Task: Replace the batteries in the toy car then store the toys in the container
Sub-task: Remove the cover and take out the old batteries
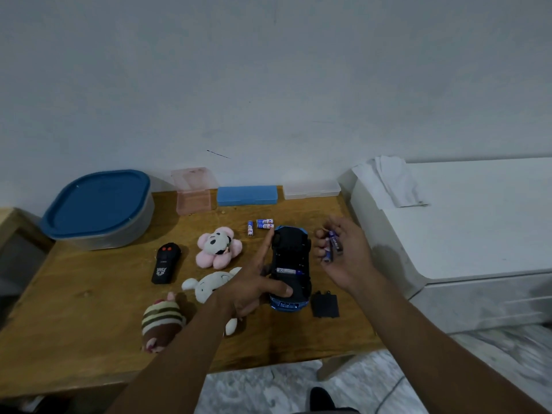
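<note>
The blue toy car lies upside down on the wooden table, its battery bay open with one battery showing inside. My left hand rests on the car's left side, thumb across its lower end, index finger stretched toward the far end. My right hand hovers just right of the car, fingers curled around blue batteries. Three loose batteries lie beyond the car. The black battery cover sits by the car's near right corner. The grey container with a blue lid stands at the far left.
A black remote, a pink plush, a white plush and a striped plush lie left of the car. Pink, blue and clear cases line the wall. A white bed borders the table's right.
</note>
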Tool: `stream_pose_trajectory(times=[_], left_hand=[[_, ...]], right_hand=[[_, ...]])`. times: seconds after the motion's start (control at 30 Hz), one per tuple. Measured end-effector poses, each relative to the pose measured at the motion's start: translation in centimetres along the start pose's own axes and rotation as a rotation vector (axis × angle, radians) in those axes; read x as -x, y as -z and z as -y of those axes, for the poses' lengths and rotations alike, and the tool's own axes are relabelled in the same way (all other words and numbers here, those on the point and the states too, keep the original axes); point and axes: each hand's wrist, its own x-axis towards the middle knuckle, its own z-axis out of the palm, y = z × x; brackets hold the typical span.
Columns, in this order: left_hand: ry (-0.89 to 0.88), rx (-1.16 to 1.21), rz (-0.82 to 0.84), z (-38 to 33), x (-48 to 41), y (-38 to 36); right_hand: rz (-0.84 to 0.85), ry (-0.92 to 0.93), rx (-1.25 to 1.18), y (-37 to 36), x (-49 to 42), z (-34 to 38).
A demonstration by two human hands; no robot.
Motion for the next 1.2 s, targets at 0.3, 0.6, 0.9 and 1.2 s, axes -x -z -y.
stream_pose_trajectory(times=[0.3, 0.6, 0.9, 1.2], left_hand=[[-0.149, 0.002, -0.199, 1.0, -0.5, -0.1], [-0.257, -0.103, -0.351, 1.2, -0.2, -0.2], [-0.258, -0.070, -0.310, 0.8, 0.7, 0.5], [-0.247, -0.032, -0.263, 1.1, 0.4, -0.4]], right_hand=[[-0.153, -0.055, 1.084, -1.5, 1.1, -0.3], [-0.181, -0.055, 1.084, -3.3, 0.8, -1.4], [-0.199, -0.107, 0.783, -2.8, 1.0, -2.1], [-0.179, 0.064, 0.862, -4.3, 0.9, -2.0]])
